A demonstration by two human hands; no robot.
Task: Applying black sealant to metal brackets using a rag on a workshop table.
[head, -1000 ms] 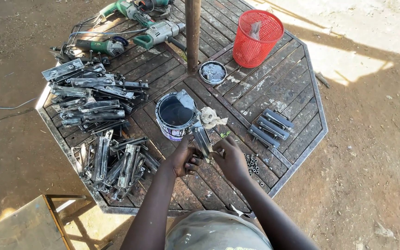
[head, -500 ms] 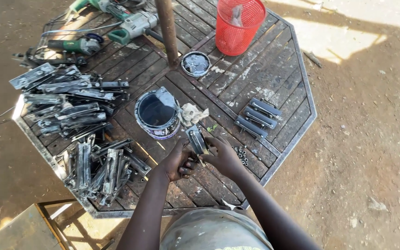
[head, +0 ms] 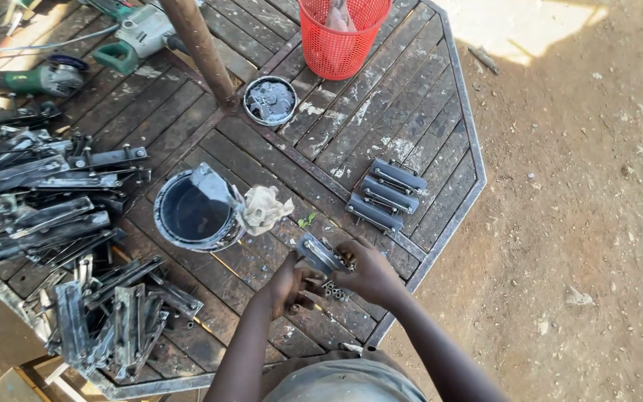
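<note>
Metal bracket [head: 320, 254] in both hands, over slatted octagonal table [head: 411, 97], dirt ground [head: 582, 186].

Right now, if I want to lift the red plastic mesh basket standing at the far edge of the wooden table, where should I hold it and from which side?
Probably grip the red plastic mesh basket at its open top rim, coming from above. It stands upright and the rim is free all round. The rusty metal pole is to its left, so the right side looks clearer.
</note>
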